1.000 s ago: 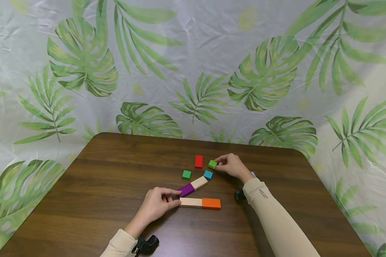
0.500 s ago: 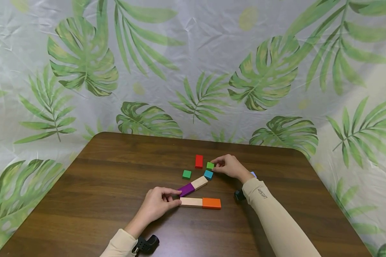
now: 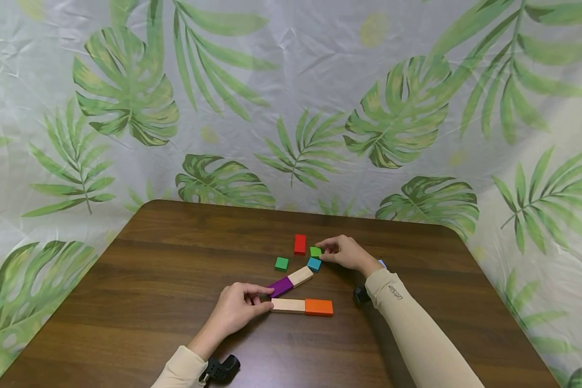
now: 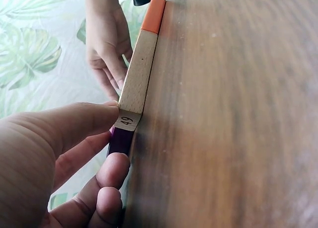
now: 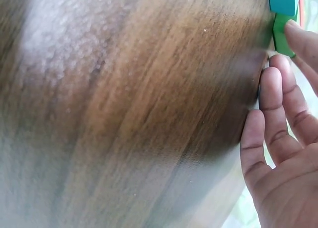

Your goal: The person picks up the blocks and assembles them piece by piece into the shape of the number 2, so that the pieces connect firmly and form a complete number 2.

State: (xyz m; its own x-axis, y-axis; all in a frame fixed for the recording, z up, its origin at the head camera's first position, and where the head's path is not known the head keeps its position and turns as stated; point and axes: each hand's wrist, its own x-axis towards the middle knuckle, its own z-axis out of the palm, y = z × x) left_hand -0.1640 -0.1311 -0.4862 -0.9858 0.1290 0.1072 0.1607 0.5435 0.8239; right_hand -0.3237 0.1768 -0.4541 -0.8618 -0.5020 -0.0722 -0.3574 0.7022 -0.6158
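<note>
On the table, my left hand point(image 3: 237, 310) holds the meeting ends of two rows of blocks. Its thumb lies against a plain wooden block point(image 3: 289, 306), marked 49 on its end in the left wrist view, and its index finger touches a purple block point(image 3: 281, 287). An orange block point(image 3: 318, 307) extends the near row; another plain wooden block point(image 3: 300, 276) extends the slanted one. My right hand point(image 3: 345, 252) pinches a light green block point(image 3: 315, 252) between thumb and index finger, close against a blue block point(image 3: 314, 264). In the right wrist view the green block point(image 5: 284, 37) is partly covered.
A red block point(image 3: 299, 244) lies behind and left of the light green one. A darker green block point(image 3: 281, 264) lies farther left. A bluish-purple block point(image 3: 382, 263) peeks out beyond the right wrist. A leaf-patterned cloth point(image 3: 291, 108) hangs behind the table point(image 3: 150, 258).
The right hand has moved the light green block slightly left and nearer, turning it, until it stands close against the blue block. The left hand has stayed in place.
</note>
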